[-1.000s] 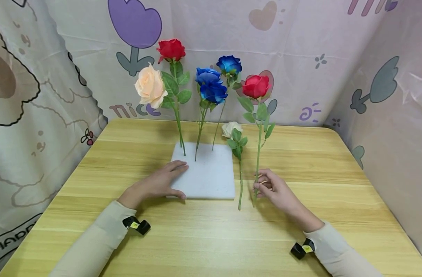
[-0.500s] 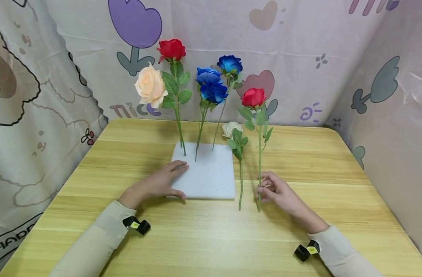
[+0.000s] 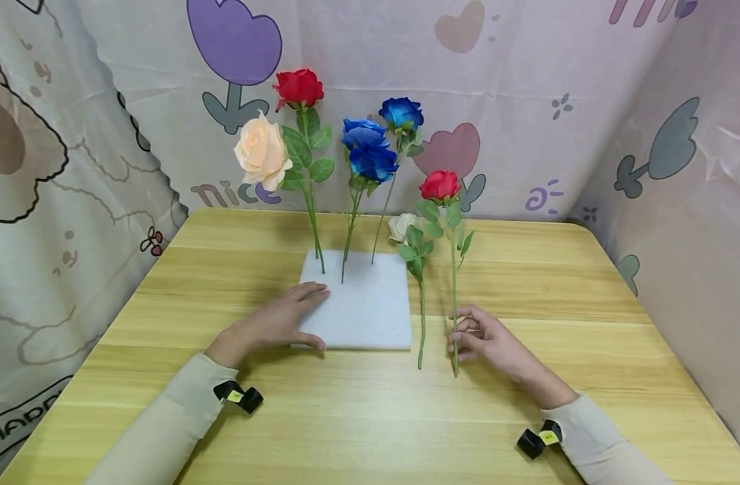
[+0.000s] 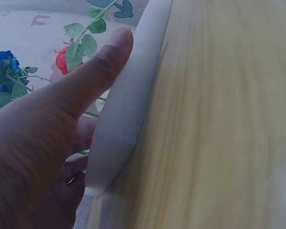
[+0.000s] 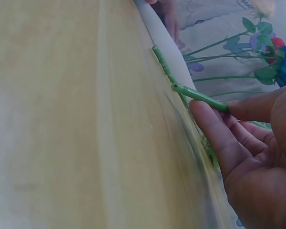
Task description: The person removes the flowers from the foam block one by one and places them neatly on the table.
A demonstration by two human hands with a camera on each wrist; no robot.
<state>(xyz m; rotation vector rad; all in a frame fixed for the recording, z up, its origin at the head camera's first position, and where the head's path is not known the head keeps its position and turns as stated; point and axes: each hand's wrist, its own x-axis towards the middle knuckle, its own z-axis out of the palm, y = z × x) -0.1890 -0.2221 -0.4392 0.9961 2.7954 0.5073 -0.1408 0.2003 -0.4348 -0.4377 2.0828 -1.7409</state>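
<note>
My right hand (image 3: 490,342) pinches the lower stem of a red rose (image 3: 439,185) between thumb and fingers. In the right wrist view, the cut end of that green stem (image 5: 200,97) juts past the fingertips. To the left, my left hand (image 3: 274,318) rests with spread fingers on the left side of a square white foam board (image 3: 370,316), thumb at its front corner. Standing in the board are another red rose (image 3: 298,88), a peach rose (image 3: 263,151) and several blue roses (image 3: 370,158). A white rose (image 3: 404,228) lies between the board and my right hand.
The wooden table (image 3: 358,417) carries everything. A printed cloth (image 3: 528,81) hangs behind it and at both sides. The standing flowers crowd the board's back half. Small black cameras (image 3: 247,399) sit on both wrists.
The held red rose has come down, its bloom lower and slightly left, its stem end nearer the table's front. My right hand has shifted slightly right and nearer. The left hand stays put.
</note>
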